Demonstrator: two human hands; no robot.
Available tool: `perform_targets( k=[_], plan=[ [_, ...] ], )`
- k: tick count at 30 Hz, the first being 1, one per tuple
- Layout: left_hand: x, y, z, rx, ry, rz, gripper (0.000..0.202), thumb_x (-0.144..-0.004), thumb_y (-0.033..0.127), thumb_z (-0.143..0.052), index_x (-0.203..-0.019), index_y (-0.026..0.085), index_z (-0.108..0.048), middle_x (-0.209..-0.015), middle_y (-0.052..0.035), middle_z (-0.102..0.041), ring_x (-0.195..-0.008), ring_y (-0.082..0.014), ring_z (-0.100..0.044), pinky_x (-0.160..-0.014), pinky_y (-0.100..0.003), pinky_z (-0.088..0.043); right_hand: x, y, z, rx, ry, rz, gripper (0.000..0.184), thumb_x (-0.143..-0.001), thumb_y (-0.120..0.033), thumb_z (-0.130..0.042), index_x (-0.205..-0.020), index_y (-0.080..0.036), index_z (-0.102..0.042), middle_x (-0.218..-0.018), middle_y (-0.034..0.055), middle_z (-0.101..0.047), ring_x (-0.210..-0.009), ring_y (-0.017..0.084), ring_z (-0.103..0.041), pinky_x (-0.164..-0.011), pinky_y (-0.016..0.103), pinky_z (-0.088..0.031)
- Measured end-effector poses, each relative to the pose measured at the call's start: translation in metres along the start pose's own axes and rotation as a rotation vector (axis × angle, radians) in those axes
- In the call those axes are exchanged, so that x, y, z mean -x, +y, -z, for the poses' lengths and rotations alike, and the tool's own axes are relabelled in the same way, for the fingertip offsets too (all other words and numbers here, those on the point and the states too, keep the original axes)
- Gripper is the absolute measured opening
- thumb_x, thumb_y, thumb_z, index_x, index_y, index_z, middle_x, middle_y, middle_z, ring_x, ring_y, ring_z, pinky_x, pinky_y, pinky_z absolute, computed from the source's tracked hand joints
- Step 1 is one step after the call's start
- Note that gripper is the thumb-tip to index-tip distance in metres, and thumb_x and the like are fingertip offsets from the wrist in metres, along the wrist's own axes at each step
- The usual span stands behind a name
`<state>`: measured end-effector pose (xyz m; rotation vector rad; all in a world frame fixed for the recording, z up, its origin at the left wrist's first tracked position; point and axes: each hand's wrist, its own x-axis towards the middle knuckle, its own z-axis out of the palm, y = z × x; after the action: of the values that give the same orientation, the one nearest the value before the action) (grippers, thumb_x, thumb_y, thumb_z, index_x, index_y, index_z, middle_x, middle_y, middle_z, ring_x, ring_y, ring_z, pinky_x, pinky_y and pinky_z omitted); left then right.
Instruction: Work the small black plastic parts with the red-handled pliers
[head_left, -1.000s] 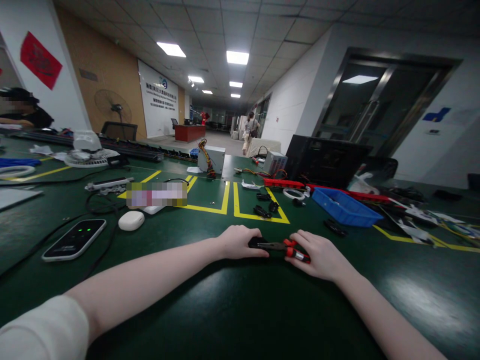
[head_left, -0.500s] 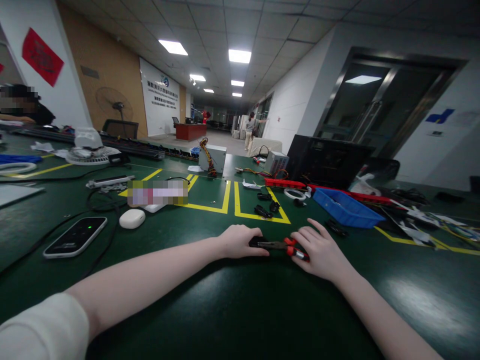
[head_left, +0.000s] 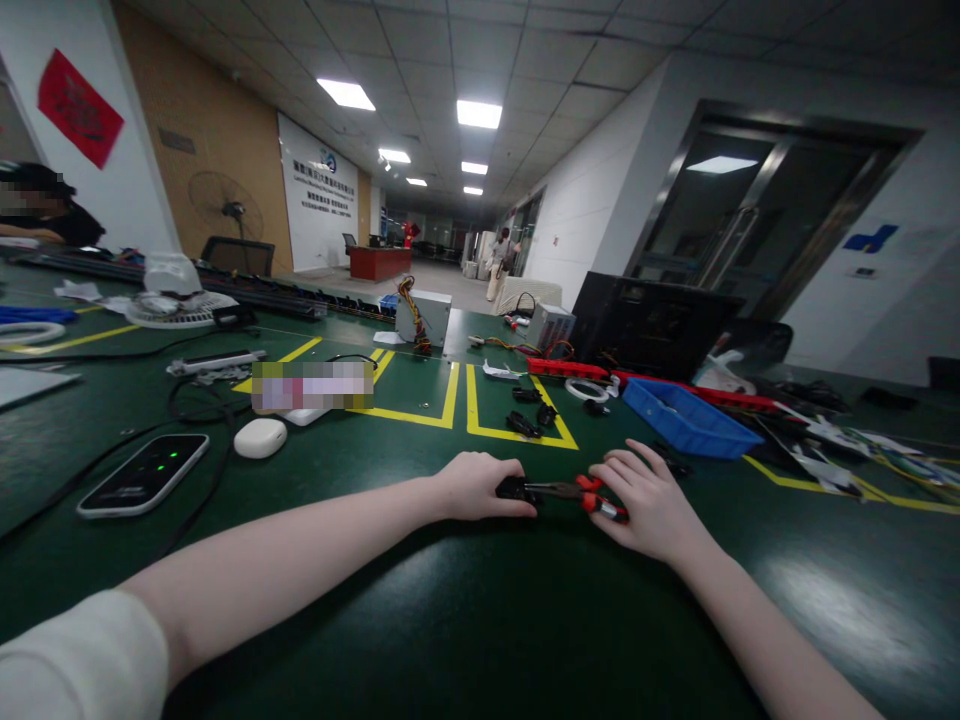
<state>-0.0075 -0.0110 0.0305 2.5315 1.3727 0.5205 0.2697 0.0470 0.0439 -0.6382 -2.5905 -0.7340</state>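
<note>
In the middle of the head view, my left hand (head_left: pixel 480 485) is closed around a small black part (head_left: pixel 513 488), pinched between thumb and fingers; its exact kind is too small to make out. My right hand (head_left: pixel 651 500) is closed around the red and black handles of a pair of needle-nose pliers (head_left: pixel 592 494). The pliers' narrow grey jaws point left and meet the black part. Beyond my hands, several similar small black parts (head_left: pixel 525 424) lie inside a yellow tape outline on the green table (head_left: pixel 450 640).
A blue tray (head_left: pixel 690 420) stands right of my hands, with loose cables behind it. A power supply (head_left: pixel 424 318) and a black computer case (head_left: pixel 660 320) stand farther back. On the left lie a black device (head_left: pixel 146 475) and a white earbud case (head_left: pixel 260 438).
The pliers and my right hand have shifted slightly right, while the jaws remain at the black part. My left hand has barely moved. More green lights show on the black device.
</note>
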Motion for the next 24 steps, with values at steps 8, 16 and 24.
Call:
perform_targets(
  k=[8,16,24],
  plan=[
    [0.000,-0.001,-0.002,0.002,0.007,-0.007,0.045,-0.085,0.063,-0.056,-0.101,0.021,-0.060,-0.087,-0.0051,-0.070,-0.076,-0.0231,-0.067,-0.059,-0.026,-0.041,-0.004,-0.006,0.001,-0.080,-0.008,-0.041,0.030,-0.077,-0.033,-0.059,-0.103,-0.019,-0.063,-0.095,0.0084,-0.069,-0.100,0.028,-0.061,-0.104,0.054,-0.031],
    [-0.001,-0.001,-0.002,-0.032,-0.015,-0.007,0.051,-0.086,0.068,-0.049,-0.107,0.022,-0.059,-0.091,-0.0057,-0.070,-0.081,-0.0247,-0.068,-0.061,-0.027,-0.044,-0.008,-0.015,-0.002,-0.118,0.006,-0.049,0.029,-0.076,-0.033,-0.059,-0.100,-0.018,-0.064,-0.090,0.0073,-0.068,-0.099,0.026,-0.060,-0.110,0.049,-0.025],
    [0.001,0.000,-0.002,-0.006,0.016,-0.072,0.045,-0.089,0.063,-0.050,-0.104,0.021,-0.060,-0.094,-0.0048,-0.066,-0.083,-0.0216,-0.064,-0.065,-0.027,-0.044,-0.008,-0.014,-0.001,-0.123,-0.018,-0.045,0.026,-0.075,-0.032,-0.060,-0.097,-0.018,-0.063,-0.087,0.0062,-0.067,-0.093,0.025,-0.060,-0.108,0.049,-0.028]
  ],
)
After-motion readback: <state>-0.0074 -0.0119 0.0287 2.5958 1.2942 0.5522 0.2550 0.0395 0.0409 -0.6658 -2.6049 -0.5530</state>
